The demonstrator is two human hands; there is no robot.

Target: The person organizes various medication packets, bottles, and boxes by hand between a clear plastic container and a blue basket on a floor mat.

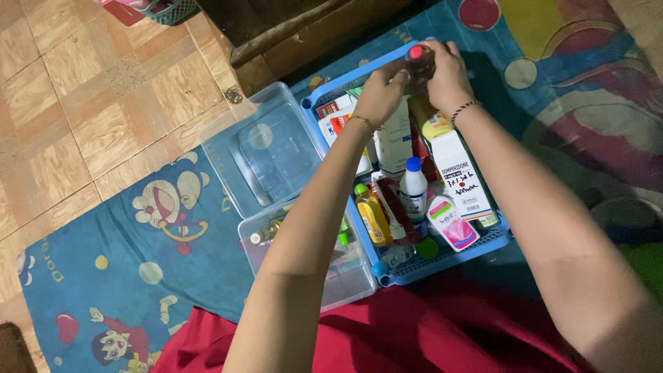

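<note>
Both my hands are raised over the far end of a blue plastic basket (442,259). Between them is a small dark bottle with a red cap (418,59). My left hand (380,91) grips its left side and my right hand (445,72) closes around its right side and top. Below, the basket holds several items: a white bottle with a blue cap (414,188), a yellow bottle with a green cap (371,215), a pink and white packet (452,223), and white medicine boxes (459,176).
A clear plastic box (345,276) with its lid (266,148) open lies left of the basket, a small bottle inside it. Everything rests on a blue cartoon-print mat (124,276). Tiled floor (83,97) lies at the left, dark wooden furniture (297,34) behind. Red cloth (414,331) covers my lap.
</note>
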